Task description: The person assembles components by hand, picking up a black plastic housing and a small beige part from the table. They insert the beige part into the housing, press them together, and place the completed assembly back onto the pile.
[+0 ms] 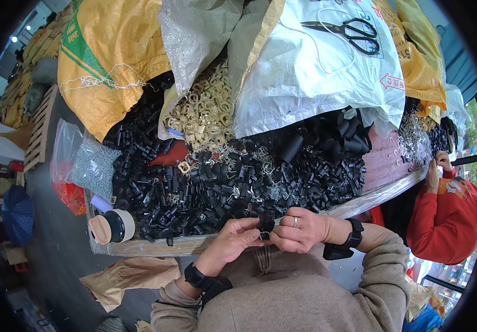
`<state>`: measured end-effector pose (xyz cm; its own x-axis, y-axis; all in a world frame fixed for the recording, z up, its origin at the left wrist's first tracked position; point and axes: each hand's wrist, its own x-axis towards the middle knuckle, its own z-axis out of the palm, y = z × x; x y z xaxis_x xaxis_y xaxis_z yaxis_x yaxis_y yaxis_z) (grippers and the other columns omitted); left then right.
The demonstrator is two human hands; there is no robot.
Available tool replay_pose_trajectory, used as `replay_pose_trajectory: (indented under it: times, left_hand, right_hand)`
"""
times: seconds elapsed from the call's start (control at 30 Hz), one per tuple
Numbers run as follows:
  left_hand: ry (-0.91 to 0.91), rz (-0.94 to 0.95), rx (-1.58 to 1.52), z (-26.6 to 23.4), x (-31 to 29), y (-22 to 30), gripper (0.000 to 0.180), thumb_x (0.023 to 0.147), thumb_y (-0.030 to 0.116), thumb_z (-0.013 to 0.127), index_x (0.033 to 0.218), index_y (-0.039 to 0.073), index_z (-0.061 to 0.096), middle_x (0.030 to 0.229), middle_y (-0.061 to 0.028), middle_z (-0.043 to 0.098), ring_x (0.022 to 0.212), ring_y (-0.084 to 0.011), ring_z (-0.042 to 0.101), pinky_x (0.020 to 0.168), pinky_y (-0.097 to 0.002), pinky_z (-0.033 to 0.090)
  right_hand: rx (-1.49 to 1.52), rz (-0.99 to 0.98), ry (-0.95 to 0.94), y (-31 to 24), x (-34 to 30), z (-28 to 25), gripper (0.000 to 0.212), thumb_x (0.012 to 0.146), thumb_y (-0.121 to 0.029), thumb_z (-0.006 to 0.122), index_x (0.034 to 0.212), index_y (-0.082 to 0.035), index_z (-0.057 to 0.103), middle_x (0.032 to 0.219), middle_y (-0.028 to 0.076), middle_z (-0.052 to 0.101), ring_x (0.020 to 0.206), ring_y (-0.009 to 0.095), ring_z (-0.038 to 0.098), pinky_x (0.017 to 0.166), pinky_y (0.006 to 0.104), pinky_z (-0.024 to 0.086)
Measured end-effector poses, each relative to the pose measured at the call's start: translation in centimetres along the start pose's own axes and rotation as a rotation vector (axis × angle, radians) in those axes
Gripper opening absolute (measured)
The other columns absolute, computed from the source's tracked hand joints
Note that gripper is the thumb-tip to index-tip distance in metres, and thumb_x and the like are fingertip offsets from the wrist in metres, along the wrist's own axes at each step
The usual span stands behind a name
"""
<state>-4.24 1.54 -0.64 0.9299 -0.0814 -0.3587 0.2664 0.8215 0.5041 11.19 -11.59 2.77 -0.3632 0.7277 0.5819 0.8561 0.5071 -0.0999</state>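
Just over the table's near edge, my hands meet at a small black plastic part [266, 221] with a pale metal piece at its lower end. My left hand [233, 242] pinches it from the left between thumb and fingers. Curled fingers of my right hand [300, 229], with a ring on one, close on its right side; whatever lies inside them is hidden. Right beyond my hands spreads a heap of similar black plastic parts [194, 202] with small metal clips scattered among them. Larger black tube-like pieces [291, 148] lie at its back.
Beige plastic rings [205, 108] spill from a sack behind the heap. Black-handled scissors [360, 36] lie on a white sack [305, 72]. At left stand a lidded cup [121, 226] and a bag of small grey pieces [95, 166]. A co-worker in red [446, 221] works at right.
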Motion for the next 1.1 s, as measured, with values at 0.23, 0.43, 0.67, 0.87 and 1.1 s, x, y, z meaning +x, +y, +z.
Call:
replay_pose_trajectory:
  times: [0.23,0.43,0.67,0.87,1.1]
  left_hand:
    - [0.009,0.023,-0.056,-0.5,0.2,-0.4,0.028,0.081,0.009,0.053,0.106,-0.002,0.050,0.098,-0.0090,0.056,0.084,-0.0179,0.058,0.073,-0.0277,0.049]
    - [0.007,0.033,-0.110,-0.4,0.1,-0.6,0.026,0.080,0.007,0.053,0.104,-0.002,0.051,0.098,-0.0089,0.056,0.082,-0.0181,0.058,0.072,-0.0272,0.049]
    - [0.101,0.056,-0.194,-0.3,-0.2,-1.0,0.023,0.079,0.007,0.055,0.100,-0.001,0.052,0.087,-0.0075,0.058,0.075,-0.0142,0.058,0.069,-0.0289,0.051]
    - [0.150,0.039,-0.193,0.1,-0.3,-0.6,0.016,0.079,0.006,0.054,0.095,0.000,0.054,0.079,-0.0052,0.059,0.071,-0.0133,0.058,0.068,-0.0293,0.051]
    - [0.157,0.019,-0.173,-0.6,-0.8,-0.2,0.021,0.079,0.006,0.054,0.098,-0.002,0.053,0.087,-0.0101,0.059,0.074,-0.0172,0.060,0.068,-0.0261,0.051]
  right_hand:
    - [0.117,0.169,-0.019,-0.3,0.0,0.1,0.020,0.061,-0.008,0.059,0.078,-0.002,0.053,0.066,0.003,0.047,0.053,0.013,0.044,0.047,0.0253,0.035]
    - [0.224,0.319,0.049,-1.0,0.4,0.3,0.020,0.060,-0.004,0.063,0.078,-0.002,0.053,0.066,0.003,0.048,0.052,0.016,0.045,0.048,0.0271,0.037]
    - [0.290,0.596,0.049,-1.9,1.2,0.6,0.015,0.062,-0.001,0.061,0.073,-0.003,0.050,0.065,0.005,0.050,0.053,0.020,0.049,0.048,0.0289,0.038]
    - [0.230,0.629,0.010,-2.3,1.9,0.6,0.014,0.062,-0.001,0.060,0.070,-0.003,0.049,0.063,0.006,0.048,0.053,0.021,0.049,0.048,0.0291,0.037]
    - [0.587,0.828,-0.060,-1.9,2.5,0.9,0.017,0.065,-0.002,0.063,0.074,-0.004,0.048,0.061,0.003,0.046,0.051,0.014,0.047,0.046,0.0247,0.035]
